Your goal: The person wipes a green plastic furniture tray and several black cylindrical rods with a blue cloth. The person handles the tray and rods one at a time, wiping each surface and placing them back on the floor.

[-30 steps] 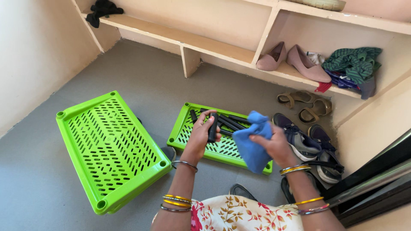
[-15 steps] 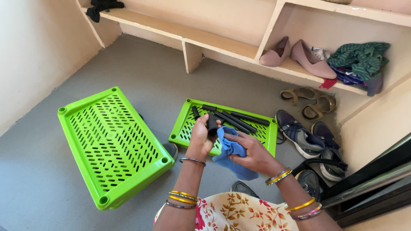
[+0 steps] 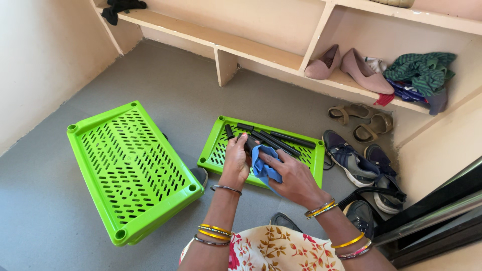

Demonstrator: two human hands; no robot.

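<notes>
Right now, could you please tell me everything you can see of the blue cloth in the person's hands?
The blue cloth is soft, plain fabric, bunched and folded. The right hand presses it around a short black tube that the left hand grips. A corner hangs below the right palm. It is held above the smaller green perforated tray, where more black tubes lie.

Green perforated tray (image 3: 131, 170) on grey floor — left of it bare wall; right: sneakers (image 3: 351, 160), sandals (image 3: 362, 120); shelf beyond holds pink flats (image 3: 351, 65), folded clothes (image 3: 419, 73).
</notes>
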